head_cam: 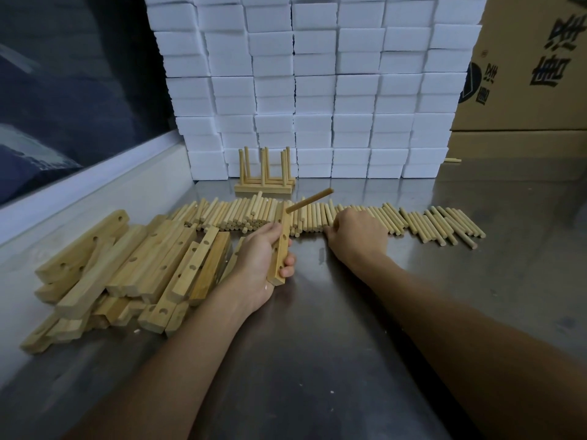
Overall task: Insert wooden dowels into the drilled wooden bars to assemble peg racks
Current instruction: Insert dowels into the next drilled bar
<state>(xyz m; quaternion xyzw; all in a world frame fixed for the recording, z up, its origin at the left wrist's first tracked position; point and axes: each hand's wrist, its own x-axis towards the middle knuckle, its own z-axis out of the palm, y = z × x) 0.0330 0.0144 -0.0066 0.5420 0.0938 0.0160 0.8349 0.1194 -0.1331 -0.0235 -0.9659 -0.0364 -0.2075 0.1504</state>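
The left hand (pixel 265 249) grips a drilled wooden bar (pixel 280 246), a flat pale strip with squared ends and round holes along its face. Its fingers (pixel 288 261) curl round the bar's lower half, with the thumb along the near edge. The bar stands tilted on end, its lower end near the bench (pixel 317 344). One dowel (pixel 309 201), a smooth round stick, is seated in the bar's top hole and slants up and to the right, away from the fingers.

The right hand (pixel 357 231) rests palm down just right of the bar, its fingers bent down onto the row of loose dowels (pixel 413 219). Whether they pinch one cannot be told.

That row of short, light, cylindrical sticks lies side by side beyond both hands and runs far out to the right of the right hand. Left of the left hand, touching its wrist, lies a heap of more bars (pixel 127 268), some with rounded ends, all of grainy yellowish wood with drilled holes.

Beyond the fingers, past the dowel row, stand finished racks (pixel 265 177), with upright pegs rising from flat bases. Behind them rises a wall of white foam blocks (pixel 317 90), matt and brick-like. Far right is a brown cardboard box (pixel 524 74) printed with large dark characters, upside down and not readable. The bench is dull brushed metal, faintly reflective.
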